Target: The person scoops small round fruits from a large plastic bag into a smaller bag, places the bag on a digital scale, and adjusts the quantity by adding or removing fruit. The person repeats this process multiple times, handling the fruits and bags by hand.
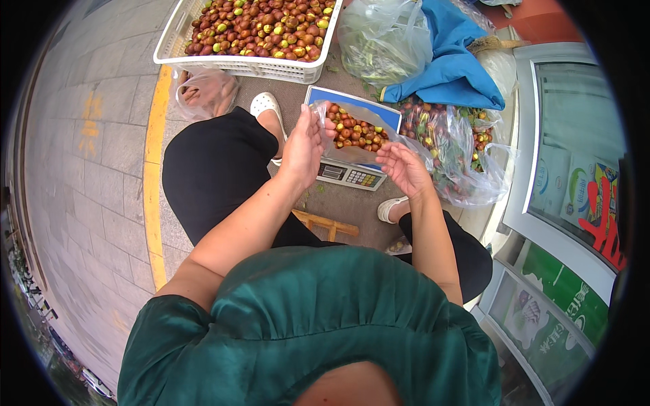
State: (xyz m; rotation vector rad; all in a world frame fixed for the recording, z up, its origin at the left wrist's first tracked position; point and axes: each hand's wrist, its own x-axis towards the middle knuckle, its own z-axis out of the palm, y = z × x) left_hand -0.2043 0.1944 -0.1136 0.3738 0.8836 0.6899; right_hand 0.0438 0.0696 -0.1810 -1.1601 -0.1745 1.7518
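A clear plastic bag (350,154) of red-brown and yellow-green jujubes (355,129) rests on the blue plate of a digital weighing scale (350,96). Its mouth is spread between my two hands. My left hand (303,144) holds the rim on the left, palm turned inward and fingers against the plastic. On the other side, my right hand (406,170) has the near right rim at its bent fingertips. The scale's keypad (362,178) and display (333,171) face me, below the bag.
A white plastic crate (244,66) of jujubes stands ahead. Beside my left knee lies a bag of reddish-brown roots (203,96). To the right are a bag of greens (383,45), a blue cloth (447,76), bagged jujubes (431,127) and a glass door (523,132).
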